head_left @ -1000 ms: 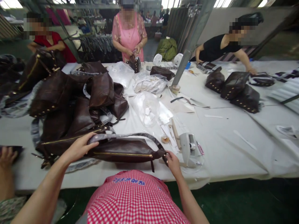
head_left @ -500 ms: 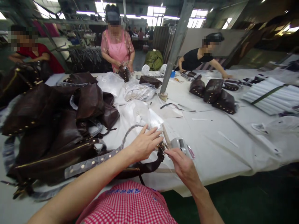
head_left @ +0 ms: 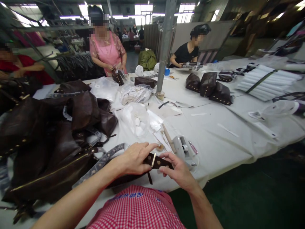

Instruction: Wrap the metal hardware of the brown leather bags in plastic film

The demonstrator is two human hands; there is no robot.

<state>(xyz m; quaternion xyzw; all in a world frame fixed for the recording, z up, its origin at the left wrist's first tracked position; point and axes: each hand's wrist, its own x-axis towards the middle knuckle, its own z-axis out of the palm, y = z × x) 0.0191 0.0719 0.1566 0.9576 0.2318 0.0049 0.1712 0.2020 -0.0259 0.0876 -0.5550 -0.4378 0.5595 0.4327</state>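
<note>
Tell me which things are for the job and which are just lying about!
In use, it seems:
dark studded strap
gold-coloured bar on it
nearest dark bag

Seemingly lying about:
tape dispenser
tied white bundle
green sack

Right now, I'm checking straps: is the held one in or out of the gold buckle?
In, apparently: the gold buckle crosses the strap, visible on both sides.
</note>
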